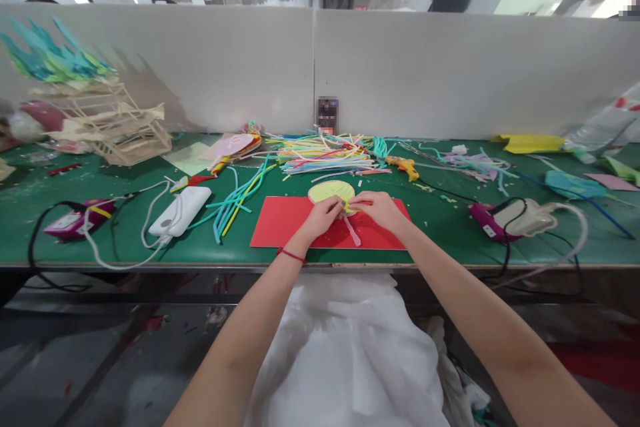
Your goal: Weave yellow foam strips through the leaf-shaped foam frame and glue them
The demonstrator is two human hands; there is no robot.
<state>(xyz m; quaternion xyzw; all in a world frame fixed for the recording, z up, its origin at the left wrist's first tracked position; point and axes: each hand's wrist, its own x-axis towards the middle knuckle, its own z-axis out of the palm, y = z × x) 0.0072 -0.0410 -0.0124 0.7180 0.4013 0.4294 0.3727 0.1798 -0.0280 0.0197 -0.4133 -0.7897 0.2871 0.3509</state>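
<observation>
Both hands meet over a red sheet (280,221) on the green tabletop. Under my fingertips lies a small round yellow fan (330,189) with a pale pink handle (353,233) pointing toward me. My left hand (323,217), with a red cord at its wrist, has its fingers pinched together at the base of the yellow disc. From the right, my right hand (377,209) pinches at the same spot. A small yellow bit shows between the fingertips, too small to name. The lower part of the disc is partly hidden by the fingers.
Behind the sheet lies a pile of coloured strips (325,157), with a yellow glue gun (404,165) beside it. A white power bank (181,212) with cables sits left. Purple boxes (80,219) with cords flank both sides. A phone (328,113) leans on the partition (200,67).
</observation>
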